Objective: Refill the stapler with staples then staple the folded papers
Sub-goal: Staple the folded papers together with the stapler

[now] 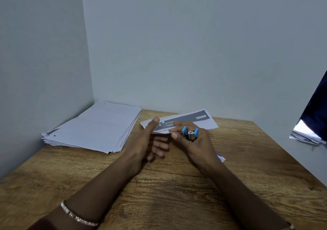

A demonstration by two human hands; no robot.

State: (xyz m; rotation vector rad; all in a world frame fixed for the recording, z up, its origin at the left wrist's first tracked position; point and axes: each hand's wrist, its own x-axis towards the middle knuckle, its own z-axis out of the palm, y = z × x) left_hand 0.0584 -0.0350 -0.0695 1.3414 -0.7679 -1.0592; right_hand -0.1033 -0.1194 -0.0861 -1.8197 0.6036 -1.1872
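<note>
A folded paper (pixel 200 119) with a grey printed band is held just above the wooden table (pixel 159 194), near its far edge. My left hand (pixel 148 141) pinches the paper's left end, thumb on top and fingers under it. My right hand (pixel 192 139) grips a small blue and silver stapler (pixel 189 133) and also touches the paper's near edge with index finger and thumb. The stapler sits at the paper's front edge; whether its jaws are around the paper I cannot tell.
A thick stack of white sheets (pixel 95 127) lies at the table's far left against the wall. A small blue and white box (pixel 221 157) peeks out behind my right wrist. More papers (pixel 304 136) and dark cloth (pixel 316 113) are at the right edge.
</note>
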